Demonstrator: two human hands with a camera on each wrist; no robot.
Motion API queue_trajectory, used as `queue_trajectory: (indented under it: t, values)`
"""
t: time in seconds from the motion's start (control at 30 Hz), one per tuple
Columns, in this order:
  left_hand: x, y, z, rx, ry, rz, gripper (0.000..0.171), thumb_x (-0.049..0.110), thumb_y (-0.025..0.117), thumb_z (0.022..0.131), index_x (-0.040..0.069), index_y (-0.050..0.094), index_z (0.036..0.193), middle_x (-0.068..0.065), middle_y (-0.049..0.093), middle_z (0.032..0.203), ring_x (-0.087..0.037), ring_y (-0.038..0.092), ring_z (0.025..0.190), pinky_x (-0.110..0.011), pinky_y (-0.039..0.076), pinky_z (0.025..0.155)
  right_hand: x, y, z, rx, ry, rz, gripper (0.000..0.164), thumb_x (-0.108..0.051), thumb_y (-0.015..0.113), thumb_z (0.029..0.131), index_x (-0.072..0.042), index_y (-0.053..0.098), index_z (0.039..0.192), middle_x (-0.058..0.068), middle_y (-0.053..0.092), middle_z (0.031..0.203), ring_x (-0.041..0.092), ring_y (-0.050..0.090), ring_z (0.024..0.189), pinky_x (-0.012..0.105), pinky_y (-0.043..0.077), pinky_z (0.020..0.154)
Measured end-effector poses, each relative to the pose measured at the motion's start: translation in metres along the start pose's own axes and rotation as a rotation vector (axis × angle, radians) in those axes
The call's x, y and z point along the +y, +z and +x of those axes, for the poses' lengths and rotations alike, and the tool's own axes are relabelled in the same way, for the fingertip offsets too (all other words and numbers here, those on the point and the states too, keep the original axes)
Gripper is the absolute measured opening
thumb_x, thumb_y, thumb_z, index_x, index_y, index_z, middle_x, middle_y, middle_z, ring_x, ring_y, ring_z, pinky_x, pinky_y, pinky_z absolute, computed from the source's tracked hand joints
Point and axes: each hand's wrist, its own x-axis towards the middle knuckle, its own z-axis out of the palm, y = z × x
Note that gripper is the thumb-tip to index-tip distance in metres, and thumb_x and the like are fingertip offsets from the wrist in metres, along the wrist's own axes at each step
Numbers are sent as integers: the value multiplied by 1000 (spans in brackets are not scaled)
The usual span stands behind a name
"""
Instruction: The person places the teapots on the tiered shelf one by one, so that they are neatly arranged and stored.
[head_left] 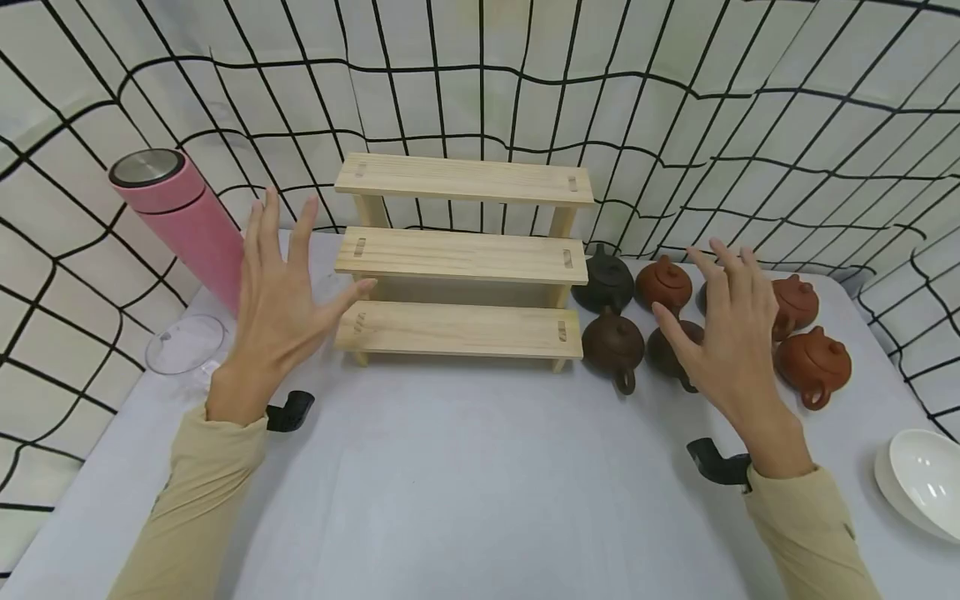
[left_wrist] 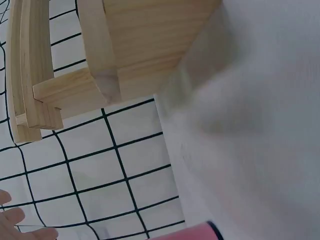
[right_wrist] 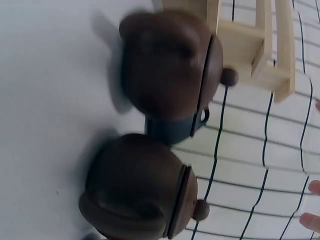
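My left hand [head_left: 273, 312] is raised with spread, straight fingers between a pink thermos [head_left: 191, 221] and a three-tier wooden stand [head_left: 461, 254]. It holds nothing and overlaps the thermos's lower part in the head view. Over a group of small clay teapots, my right hand [head_left: 738, 350] hovers empty, fingers loosely extended. The group has a black teapot [head_left: 606, 283], a dark brown teapot [head_left: 612, 346] beside the stand, and several reddish ones, including a front-right teapot [head_left: 813, 360]. My right hand partly hides some. The right wrist view shows two dark brown teapots close up, knobbed lids on.
A white bowl [head_left: 922, 483] sits at the table's right side. Left of my left hand lies a clear round dish [head_left: 187, 343]. Black wire grid [head_left: 480, 71] fences the back and sides of the white table [head_left: 465, 483]. The stand's tiers are bare.
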Motion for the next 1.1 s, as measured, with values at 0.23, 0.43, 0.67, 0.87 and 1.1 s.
queue_trajectory:
  t: [0.23,0.43,0.67,0.87,1.1]
  values:
    - [-3,2,5,-102,-254,-443,89,41,67,102,12,14,168,-19,25,165,-38,32,149,-61,35,116,-15,-8,-16,-163,81,160,27,-9,76,96,1,65,119,15,65,103,28,60,90,27,48,76]
    - [-12,8,9,-259,-362,-647,84,38,59,106,13,9,168,-20,26,166,-40,33,150,-62,30,118,-19,-7,-27,-563,262,132,28,-28,72,101,-2,66,112,4,67,82,17,56,65,30,45,55]
    - [-11,18,14,-325,-379,-755,82,36,57,107,14,7,168,-22,22,167,-37,33,148,-55,33,118,-21,10,-38,-648,327,216,30,-26,72,101,1,68,114,6,69,82,15,58,55,33,46,55]
    - [-9,25,18,-354,-369,-847,77,33,50,111,13,3,168,-21,21,168,-30,37,142,-45,36,117,-14,20,-42,-680,430,432,28,-24,63,107,3,68,112,5,65,74,17,55,55,30,45,50]
    - [-7,30,22,-389,-341,-959,74,30,40,113,14,-7,168,-21,9,170,-30,24,150,-50,20,126,-2,27,-46,-788,601,790,42,-31,47,114,8,61,123,8,72,88,15,59,54,29,50,48]
